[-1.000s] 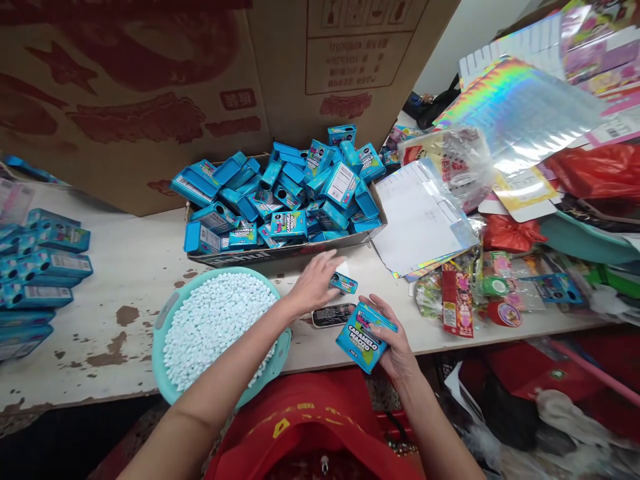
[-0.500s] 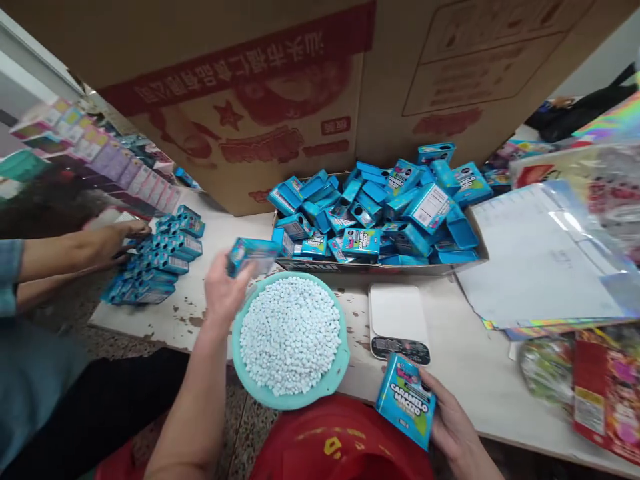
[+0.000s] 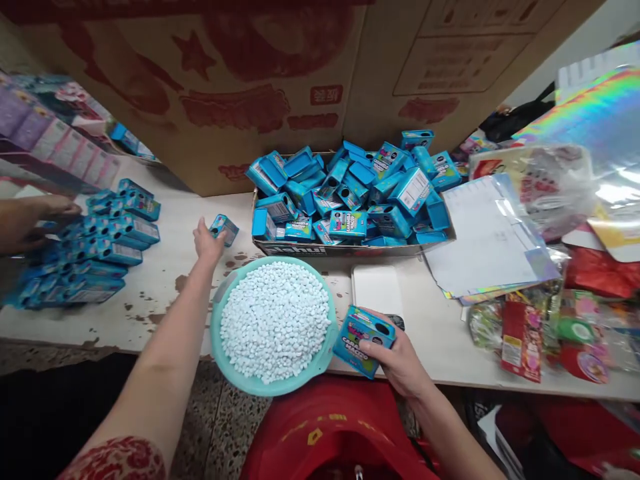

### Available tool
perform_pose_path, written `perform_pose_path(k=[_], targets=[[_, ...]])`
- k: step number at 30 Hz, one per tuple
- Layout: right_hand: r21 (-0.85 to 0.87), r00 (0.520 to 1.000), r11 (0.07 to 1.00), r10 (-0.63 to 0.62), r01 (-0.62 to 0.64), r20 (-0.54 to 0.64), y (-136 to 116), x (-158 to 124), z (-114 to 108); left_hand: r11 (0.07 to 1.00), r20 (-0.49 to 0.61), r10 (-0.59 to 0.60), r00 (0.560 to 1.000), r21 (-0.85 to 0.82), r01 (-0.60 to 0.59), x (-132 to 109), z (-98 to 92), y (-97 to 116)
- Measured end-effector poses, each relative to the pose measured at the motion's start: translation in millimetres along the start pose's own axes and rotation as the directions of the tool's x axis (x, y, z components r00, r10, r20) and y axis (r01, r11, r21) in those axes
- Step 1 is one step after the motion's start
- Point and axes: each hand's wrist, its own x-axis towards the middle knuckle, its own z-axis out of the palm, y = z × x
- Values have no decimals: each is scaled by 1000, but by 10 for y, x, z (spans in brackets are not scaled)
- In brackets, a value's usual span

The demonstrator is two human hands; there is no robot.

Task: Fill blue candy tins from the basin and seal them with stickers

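Note:
Left of the bowl, my left hand [image 3: 208,243] has its fingers closed around a small blue candy box [image 3: 226,229], low at the table top. My right hand [image 3: 403,363] grips another blue candy box [image 3: 361,341], tilted, its "Caramelo Macizo" front facing up and a dark round opening near its top. Between my arms, a turquoise bowl [image 3: 218,363] is full of small white candies [image 3: 277,320]. Behind the right-hand box, a white kitchen scale [image 3: 375,288] is partly covered by that hand.
A shallow carton [image 3: 350,251] heaped with blue boxes stands before a big cardboard box [image 3: 300,80]. At left, a co-worker's hands [image 3: 55,212] touch rows of blue boxes [image 3: 117,233]. White sheets [image 3: 487,233] and packaged sweets [image 3: 523,340] lie at right. A red bin [image 3: 320,433] is below.
My left hand has carried its box leftward from above the bowl's edge to the table. My right hand has raised its box beside the bowl, now covering part of the scale. The view has shifted.

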Motion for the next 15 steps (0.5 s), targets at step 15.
perform_pose_path(k=[15], targets=[[231,957,949,159,-216,241,-50,110,205,968,370,212,904,51,-247,-1870,93,355]])
